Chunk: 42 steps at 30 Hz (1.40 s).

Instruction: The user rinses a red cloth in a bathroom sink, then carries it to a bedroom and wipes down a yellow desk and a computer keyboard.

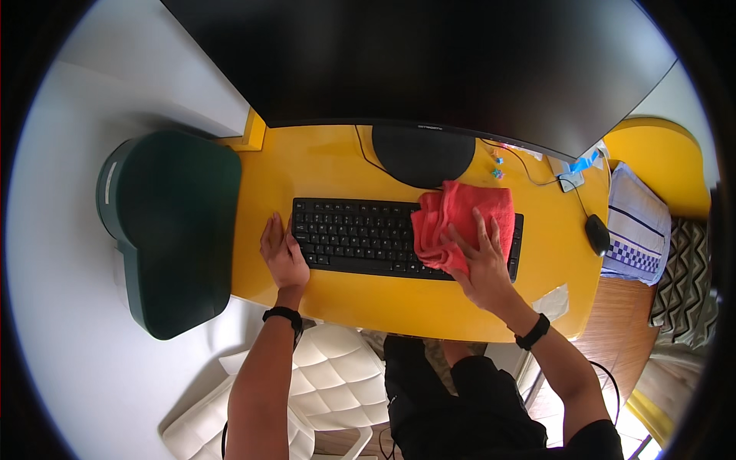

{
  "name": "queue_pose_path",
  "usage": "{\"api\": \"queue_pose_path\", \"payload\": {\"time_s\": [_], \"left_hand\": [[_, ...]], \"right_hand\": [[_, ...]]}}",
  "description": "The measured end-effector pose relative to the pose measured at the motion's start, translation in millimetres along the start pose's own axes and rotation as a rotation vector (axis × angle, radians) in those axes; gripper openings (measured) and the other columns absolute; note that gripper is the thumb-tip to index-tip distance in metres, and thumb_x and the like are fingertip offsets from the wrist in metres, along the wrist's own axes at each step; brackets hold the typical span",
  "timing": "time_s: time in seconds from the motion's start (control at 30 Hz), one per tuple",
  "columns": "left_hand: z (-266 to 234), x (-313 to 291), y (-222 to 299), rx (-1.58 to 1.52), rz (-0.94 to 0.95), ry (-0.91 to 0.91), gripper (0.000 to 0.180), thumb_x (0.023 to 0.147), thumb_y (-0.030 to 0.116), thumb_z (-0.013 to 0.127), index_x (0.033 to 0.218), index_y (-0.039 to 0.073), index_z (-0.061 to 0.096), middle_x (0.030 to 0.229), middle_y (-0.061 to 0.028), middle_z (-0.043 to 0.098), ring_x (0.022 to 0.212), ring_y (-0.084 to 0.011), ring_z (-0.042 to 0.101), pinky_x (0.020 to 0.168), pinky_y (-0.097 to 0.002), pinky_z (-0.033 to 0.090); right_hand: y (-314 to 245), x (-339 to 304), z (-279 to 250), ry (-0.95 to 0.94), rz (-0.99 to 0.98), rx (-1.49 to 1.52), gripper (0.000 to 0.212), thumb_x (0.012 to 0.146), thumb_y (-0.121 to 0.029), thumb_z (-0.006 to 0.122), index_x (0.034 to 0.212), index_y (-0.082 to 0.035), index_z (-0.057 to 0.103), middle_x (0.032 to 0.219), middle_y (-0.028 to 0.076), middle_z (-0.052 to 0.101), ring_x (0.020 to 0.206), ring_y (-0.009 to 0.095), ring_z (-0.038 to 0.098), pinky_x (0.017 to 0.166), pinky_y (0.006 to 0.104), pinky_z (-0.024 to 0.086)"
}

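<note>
A black keyboard (353,236) lies on the yellow desk below the monitor. My left hand (284,253) rests at its left end, fingers stretched out on the desk and the thumb side touching the keyboard's edge. Over the right part of the keys lies a bunched red cloth (468,211), hiding them. My right hand (484,264) presses on this cloth and holds it against the keyboard, with its fingers spread across the folds. The keyboard's far right end shows past the cloth.
A large dark monitor (445,61) stands on a round black base (423,157) behind the keyboard. To the right are a black mouse (596,234) with its cable and a folded cloth (635,222). A dark green chair back (176,230) borders the desk's left side. A cream quilted seat (333,376) sits below.
</note>
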<state>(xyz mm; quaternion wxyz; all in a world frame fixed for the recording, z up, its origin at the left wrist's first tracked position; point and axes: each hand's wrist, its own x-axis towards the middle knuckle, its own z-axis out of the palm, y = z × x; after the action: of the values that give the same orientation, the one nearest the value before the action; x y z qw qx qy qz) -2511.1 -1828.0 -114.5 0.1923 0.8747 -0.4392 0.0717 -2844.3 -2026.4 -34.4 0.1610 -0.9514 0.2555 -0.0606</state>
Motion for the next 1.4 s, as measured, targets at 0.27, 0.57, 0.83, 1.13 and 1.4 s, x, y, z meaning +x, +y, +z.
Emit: {"api": "queue_pose_path", "payload": {"time_s": [0.27,0.57,0.83,1.13,1.4], "left_hand": [[1.5,0.1,-4.2,-0.034,0.027,0.014,0.043,0.103,0.024,0.031,0.128,0.009,0.061,0.145,-0.0142,0.046,0.133,-0.0333,0.038,0.112,-0.0429,0.027],[-6.9,-0.7,-0.5,-0.033,0.005,-0.038,0.045,0.104,0.027,0.027,0.129,0.009,0.060,0.147,-0.0143,0.043,0.135,-0.0346,0.036,0.112,-0.0438,0.026],[-4.8,8.6,25.7,-0.067,-0.045,0.000,0.046,0.103,0.030,0.030,0.126,0.003,0.060,0.147,-0.0127,0.043,0.134,-0.0342,0.035,0.112,-0.0428,0.026],[-3.2,0.3,1.8,0.029,-0.016,-0.058,0.049,0.103,0.033,0.026,0.131,0.009,0.059,0.148,-0.0140,0.042,0.134,-0.0358,0.036,0.112,-0.0460,0.024],[-17.5,4.3,3.0,-0.032,-0.077,-0.092,0.042,0.099,0.020,0.034,0.133,0.010,0.057,0.149,-0.0152,0.039,0.136,-0.0367,0.033,0.111,-0.0484,0.022]], "right_hand": [[-1.7,-46.3,-21.0,-0.173,0.067,0.242,0.049,0.093,-0.036,0.054,0.130,-0.005,0.055,0.137,0.010,0.054,0.145,0.037,0.013,0.119,0.0516,0.014],[42.4,-118.8,-95.4,0.399,0.878,1.795,0.072,0.095,-0.058,0.043,0.139,-0.002,0.035,0.130,0.020,0.054,0.111,0.029,0.061,0.089,0.0392,0.056],[65.4,-123.6,-76.9,0.535,0.666,1.368,0.061,0.101,-0.046,0.037,0.144,-0.002,0.032,0.142,0.020,0.044,0.129,0.029,0.047,0.105,0.0400,0.042],[-24.6,-7.8,37.0,0.234,0.428,0.184,0.045,0.092,-0.037,0.050,0.130,-0.016,0.060,0.158,0.021,0.014,0.144,0.048,0.008,0.113,0.0640,0.007],[-133.6,79.9,70.6,0.076,0.149,0.215,0.050,0.088,-0.035,0.058,0.135,-0.020,0.055,0.157,0.024,0.013,0.144,0.049,0.006,0.112,0.0651,0.007]]}}
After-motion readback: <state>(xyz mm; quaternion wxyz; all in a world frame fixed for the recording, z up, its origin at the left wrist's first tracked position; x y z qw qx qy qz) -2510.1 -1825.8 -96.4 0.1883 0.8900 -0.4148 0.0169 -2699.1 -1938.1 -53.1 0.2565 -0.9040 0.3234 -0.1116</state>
